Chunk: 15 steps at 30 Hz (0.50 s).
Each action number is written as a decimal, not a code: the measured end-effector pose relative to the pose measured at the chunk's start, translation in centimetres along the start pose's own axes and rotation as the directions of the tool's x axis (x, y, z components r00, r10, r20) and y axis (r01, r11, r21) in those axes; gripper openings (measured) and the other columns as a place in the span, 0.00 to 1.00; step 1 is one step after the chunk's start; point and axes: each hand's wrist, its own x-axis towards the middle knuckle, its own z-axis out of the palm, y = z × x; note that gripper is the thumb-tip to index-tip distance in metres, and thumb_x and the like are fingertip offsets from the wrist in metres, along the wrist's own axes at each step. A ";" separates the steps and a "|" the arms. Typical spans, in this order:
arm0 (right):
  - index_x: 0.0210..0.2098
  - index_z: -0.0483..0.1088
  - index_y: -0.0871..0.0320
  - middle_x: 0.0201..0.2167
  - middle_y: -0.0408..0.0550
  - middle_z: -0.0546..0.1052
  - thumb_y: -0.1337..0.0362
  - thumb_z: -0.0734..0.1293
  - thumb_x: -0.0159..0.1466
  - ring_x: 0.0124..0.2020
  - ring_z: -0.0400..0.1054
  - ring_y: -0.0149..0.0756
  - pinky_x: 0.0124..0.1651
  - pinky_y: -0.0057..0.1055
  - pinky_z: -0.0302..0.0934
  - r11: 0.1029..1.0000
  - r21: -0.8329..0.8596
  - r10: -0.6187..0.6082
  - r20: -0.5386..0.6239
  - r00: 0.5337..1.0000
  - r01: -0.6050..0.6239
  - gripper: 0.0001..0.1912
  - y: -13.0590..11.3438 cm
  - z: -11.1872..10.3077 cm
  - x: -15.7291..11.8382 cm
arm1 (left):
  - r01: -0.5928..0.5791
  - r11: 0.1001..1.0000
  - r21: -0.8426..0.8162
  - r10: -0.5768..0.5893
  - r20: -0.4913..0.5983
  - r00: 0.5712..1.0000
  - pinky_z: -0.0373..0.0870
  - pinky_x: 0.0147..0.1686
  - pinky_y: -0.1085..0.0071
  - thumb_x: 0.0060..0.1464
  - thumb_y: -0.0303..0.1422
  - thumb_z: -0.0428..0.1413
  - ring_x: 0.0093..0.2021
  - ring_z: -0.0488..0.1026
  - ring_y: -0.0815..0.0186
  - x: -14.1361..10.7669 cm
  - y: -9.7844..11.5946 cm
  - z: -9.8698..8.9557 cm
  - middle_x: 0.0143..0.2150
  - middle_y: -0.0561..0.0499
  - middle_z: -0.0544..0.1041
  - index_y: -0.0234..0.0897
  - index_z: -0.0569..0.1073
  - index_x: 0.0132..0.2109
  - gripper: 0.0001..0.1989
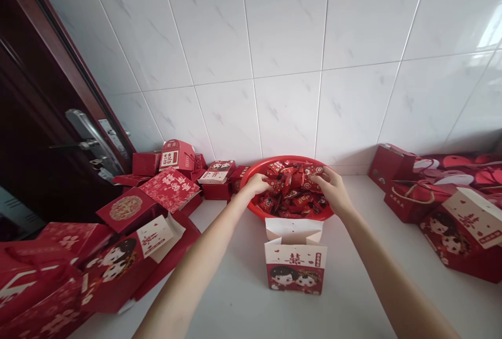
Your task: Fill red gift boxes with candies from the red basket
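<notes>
A red plastic basket point(246, 207) holds many small red wrapped candies point(300, 200). At its left side, my left hand point(259, 184) reaches over the rim with thumb and finger apart, close to the candies. On the right side, my right hand point(333, 190) has its thumb and fingers closed at the edge of a red candy packet point(312, 170); part of the grip is hidden. Just in front of the basket, between my forearms, a red and cream gift box point(296, 271) stands upright with its top flaps open. Two cartoon faces are printed on it.
Several red gift boxes point(168, 190) are piled on the left, beside a dark door with a metal handle point(88, 132). More boxes point(460, 234), one with a rope handle point(415, 195), stand at the right. A tiled wall point(286, 109) rises behind the white tabletop point(231, 276).
</notes>
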 end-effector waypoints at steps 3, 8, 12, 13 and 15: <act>0.34 0.72 0.54 0.32 0.45 0.80 0.55 0.71 0.53 0.39 0.76 0.45 0.43 0.40 0.70 1.000 0.009 0.005 0.001 1.000 -0.005 0.12 0.0 0.0 0.0 | -0.019 0.998 -0.060 0.021 0.046 0.999 0.72 0.32 0.69 0.38 0.29 0.68 0.29 0.77 0.61 0.0 0.1 0.1 0.28 0.51 0.82 0.38 0.80 0.28 0.06; 0.35 0.72 0.54 0.35 0.47 0.81 0.54 0.72 0.53 0.39 0.76 0.45 0.43 0.40 0.70 1.000 0.019 -0.002 0.004 1.000 0.002 0.14 -0.1 0.1 -0.1 | -0.105 0.980 -0.171 0.106 -0.004 0.994 0.71 0.37 0.68 0.45 0.37 0.65 0.33 0.77 0.62 0.0 0.5 -0.4 0.28 0.51 0.81 0.38 0.78 0.26 0.08; 0.36 0.74 0.55 0.35 0.48 0.81 0.52 0.73 0.52 0.37 0.76 0.44 0.42 0.40 0.71 0.998 0.059 0.020 0.023 1.000 -0.021 0.16 -0.3 0.1 -0.1 | -0.227 0.923 -0.311 0.215 -0.074 0.974 0.70 0.41 0.66 0.44 0.42 0.65 0.37 0.77 0.58 -0.5 1.1 -0.7 0.31 0.49 0.82 0.37 0.78 0.28 0.12; 0.37 0.74 0.55 0.35 0.48 0.81 0.52 0.73 0.52 0.36 0.76 0.44 0.42 0.40 0.71 0.997 0.069 0.029 0.027 0.999 -0.031 0.17 -0.4 0.0 -0.1 | -0.242 0.907 -0.343 0.228 -0.082 0.970 0.70 0.41 0.65 0.44 0.43 0.65 0.37 0.77 0.58 -0.7 1.3 -0.7 0.32 0.48 0.82 0.36 0.78 0.30 0.13; 0.37 0.74 0.56 0.34 0.47 0.81 0.52 0.74 0.52 0.35 0.75 0.43 0.42 0.40 0.71 0.996 0.084 0.038 0.034 0.999 -0.041 0.18 -0.5 0.0 -0.1 | -0.257 0.884 -0.389 0.232 -0.112 0.966 0.71 0.41 0.66 0.43 0.45 0.65 0.38 0.77 0.57 -1.1 1.8 -0.8 0.34 0.48 0.83 0.36 0.79 0.33 0.16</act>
